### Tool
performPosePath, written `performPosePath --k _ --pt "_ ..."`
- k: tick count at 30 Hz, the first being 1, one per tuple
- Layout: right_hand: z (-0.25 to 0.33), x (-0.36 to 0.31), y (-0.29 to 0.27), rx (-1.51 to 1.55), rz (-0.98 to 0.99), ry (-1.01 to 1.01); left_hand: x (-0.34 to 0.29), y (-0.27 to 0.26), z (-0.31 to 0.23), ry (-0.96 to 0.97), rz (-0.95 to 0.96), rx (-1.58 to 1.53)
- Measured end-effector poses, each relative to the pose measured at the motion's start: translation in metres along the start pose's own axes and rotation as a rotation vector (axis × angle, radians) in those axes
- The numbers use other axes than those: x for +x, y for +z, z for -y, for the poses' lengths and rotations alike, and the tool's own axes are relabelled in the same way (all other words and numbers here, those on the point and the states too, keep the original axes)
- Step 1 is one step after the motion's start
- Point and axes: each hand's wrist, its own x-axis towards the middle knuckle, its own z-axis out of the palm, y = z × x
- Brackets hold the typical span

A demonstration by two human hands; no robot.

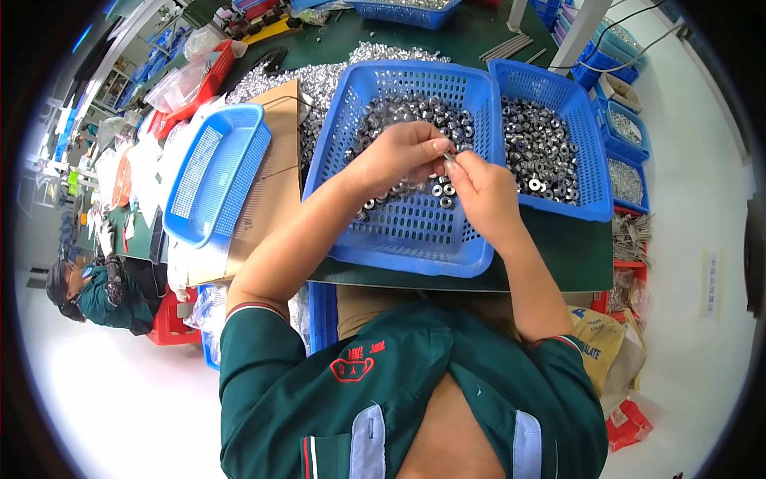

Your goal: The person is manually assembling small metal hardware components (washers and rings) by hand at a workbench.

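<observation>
Over the middle blue basket [375,239], my two hands meet at the fingertips. My left hand [399,157] is closed in a pinch, and my right hand [487,195] pinches from the other side. Between them is a small metal piece [449,157], mostly covered by the fingers, so its exact kind cannot be told. Under and behind the hands lie many small ring-shaped metal parts [383,116], heaped toward the basket's far side. A second blue basket [592,180] on the right holds a pile of similar metal rings [542,152].
At the left, an empty-looking blue basket [206,227] rests on cardboard [267,191]. Shiny small parts [267,86] are spread on the green table behind. Thin metal rods [504,48] lie at the far right. A co-worker [100,291] sits at far left; stacked blue bins [626,132] stand right.
</observation>
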Motion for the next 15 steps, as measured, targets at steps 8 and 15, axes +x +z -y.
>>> performPosePath --k 8,15 --pt "-0.007 0.007 -0.004 0.367 0.075 0.229 0.001 0.003 -0.003 0.128 -0.027 0.015" --pt "-0.005 -0.001 -0.003 0.363 0.019 0.189 0.01 -0.026 0.008 -0.226 -0.035 0.038"
